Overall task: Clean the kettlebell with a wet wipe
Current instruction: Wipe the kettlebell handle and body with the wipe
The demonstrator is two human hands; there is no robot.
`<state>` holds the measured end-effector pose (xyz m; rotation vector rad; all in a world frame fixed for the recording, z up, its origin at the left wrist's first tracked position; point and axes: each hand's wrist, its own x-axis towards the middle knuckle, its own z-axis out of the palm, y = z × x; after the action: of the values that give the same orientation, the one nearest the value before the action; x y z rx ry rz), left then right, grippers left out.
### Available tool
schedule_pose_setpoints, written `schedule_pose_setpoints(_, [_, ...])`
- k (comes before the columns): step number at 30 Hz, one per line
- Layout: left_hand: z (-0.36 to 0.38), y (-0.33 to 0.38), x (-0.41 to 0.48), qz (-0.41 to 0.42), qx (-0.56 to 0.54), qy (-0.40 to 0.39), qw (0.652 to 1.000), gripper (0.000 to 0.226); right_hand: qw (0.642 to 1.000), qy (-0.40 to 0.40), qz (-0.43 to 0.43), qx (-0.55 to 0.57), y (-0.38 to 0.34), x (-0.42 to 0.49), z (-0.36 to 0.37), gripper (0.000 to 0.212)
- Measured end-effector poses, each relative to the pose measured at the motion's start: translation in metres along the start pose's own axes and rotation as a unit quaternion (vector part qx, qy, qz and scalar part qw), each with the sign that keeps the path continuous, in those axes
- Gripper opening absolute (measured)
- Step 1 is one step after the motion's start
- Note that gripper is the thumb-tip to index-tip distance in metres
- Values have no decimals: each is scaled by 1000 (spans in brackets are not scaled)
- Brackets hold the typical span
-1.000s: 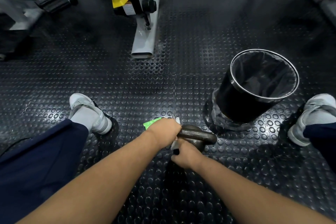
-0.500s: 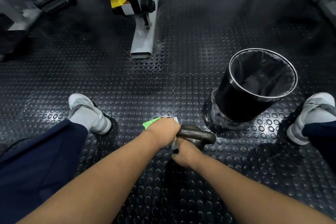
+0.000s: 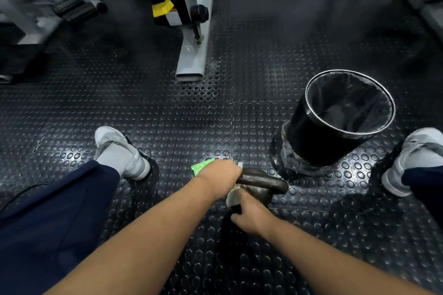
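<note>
We find the kettlebell standing on the studded rubber floor, low in the centre of the view, between the person's two feet. Its dark handle lies roughly level, running left to right. The left grip is closed, fingers wrapped round the left end of that handle. A white wet wipe shows just below this hand, against the near side of the kettlebell, and a small white tip pokes out above the knuckles. The right grip is curled on the lower edge of the wipe and holds it to the kettlebell's body. We cannot tell how much of the wipe lies under the hands.

A bright green packet peeks out just beyond the left grip; we cannot tell whether it is held or lies on the floor. To the right, near the kettlebell, stands a black bin with a dark liner and a metal rim. A grey shoe sits to the left, another shoe at the right edge. Farther off, a grey machine leg rests on the floor.
</note>
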<state>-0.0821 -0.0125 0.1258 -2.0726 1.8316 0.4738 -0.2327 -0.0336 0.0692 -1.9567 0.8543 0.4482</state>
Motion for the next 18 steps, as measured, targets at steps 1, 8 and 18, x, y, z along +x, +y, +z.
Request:
schedule_pose_setpoints(1, [1,0,0,2,4,1,1000,10,1000,4,9,24,0,5,1,41])
schedule_pose_setpoints(8, [4,-1,2,-1,10,0,1000,14,1000,9,23,9,-2,27,-3,39])
schedule_pose_setpoints(18, [1,-1,3,4,7,-7,1000,16,999,6,-9,51,2,21,2,33])
